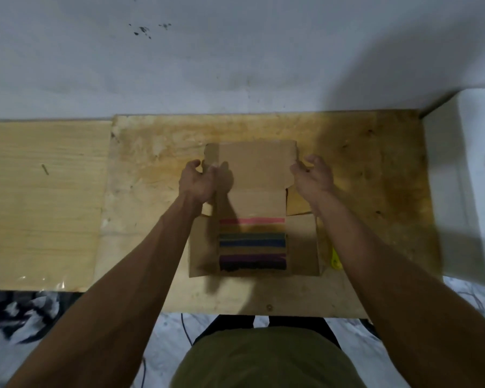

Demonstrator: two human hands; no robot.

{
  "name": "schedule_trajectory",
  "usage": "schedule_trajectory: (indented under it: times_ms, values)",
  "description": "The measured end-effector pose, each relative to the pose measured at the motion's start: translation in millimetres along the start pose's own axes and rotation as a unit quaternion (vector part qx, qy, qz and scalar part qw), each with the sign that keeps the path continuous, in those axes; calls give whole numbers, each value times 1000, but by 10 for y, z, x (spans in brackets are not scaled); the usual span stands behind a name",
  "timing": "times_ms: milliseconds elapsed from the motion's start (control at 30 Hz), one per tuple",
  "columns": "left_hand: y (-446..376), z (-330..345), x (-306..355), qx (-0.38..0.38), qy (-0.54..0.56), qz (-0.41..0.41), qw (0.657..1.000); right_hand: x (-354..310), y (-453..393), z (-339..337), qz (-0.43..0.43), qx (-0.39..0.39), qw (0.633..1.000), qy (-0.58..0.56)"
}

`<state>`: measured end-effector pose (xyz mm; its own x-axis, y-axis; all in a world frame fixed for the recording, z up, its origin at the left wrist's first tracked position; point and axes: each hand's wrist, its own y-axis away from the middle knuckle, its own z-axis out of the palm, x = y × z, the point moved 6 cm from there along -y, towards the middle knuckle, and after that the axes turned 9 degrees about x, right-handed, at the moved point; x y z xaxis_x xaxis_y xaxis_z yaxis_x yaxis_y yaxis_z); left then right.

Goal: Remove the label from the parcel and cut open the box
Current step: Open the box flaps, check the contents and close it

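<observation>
wall (pixel 235 51): white, dark specks | plywood table (pixel 375 163) against it | floor (pixel 165 345): pale, mottled | light: dim

plywood table (pixel 151 152), white wall (pixel 235 51), dark cable (pixel 186 330)

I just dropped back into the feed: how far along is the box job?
Done, it seems: the box lies open, coloured stripes showing inside, and no label shows on it. In hand: the left hand and right hand hold the far flap by its side edges. Left: little, perhaps folding that flap fully back. A yellow object lies beside the box.
</observation>
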<state>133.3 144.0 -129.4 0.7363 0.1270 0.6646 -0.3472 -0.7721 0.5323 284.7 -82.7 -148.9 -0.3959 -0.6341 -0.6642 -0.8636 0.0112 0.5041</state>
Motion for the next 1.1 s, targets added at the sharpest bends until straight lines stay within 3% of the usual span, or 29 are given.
schedule_trajectory:
  times_ms: [200, 367, 567, 667, 833, 1100]
  values:
    - [138, -142, -3, 13, 77, 30, 996, -131, 198, -140, -55, -37, 997, -44]
    - [312, -310, -103, -42, 118, 90, 988, -113, 497, -341, -106, -40, 993, -37]
    - [752, -489, -189, -99, 130, 136, 977, 113, 841, -546, -95, -69, 986, -114]
    - [946, -561, -316, -146, 137, 135, 971, 309, 1006, -634, -96, -64, 990, -85]
    - [1114, -664, -589, -190, 158, 102, 964, 583, 1277, -620, -21, -126, 982, -142]
    - [1193, -736, -991, -189, 151, 71, 968, 962, 1507, -510, 103, -114, 961, -230]
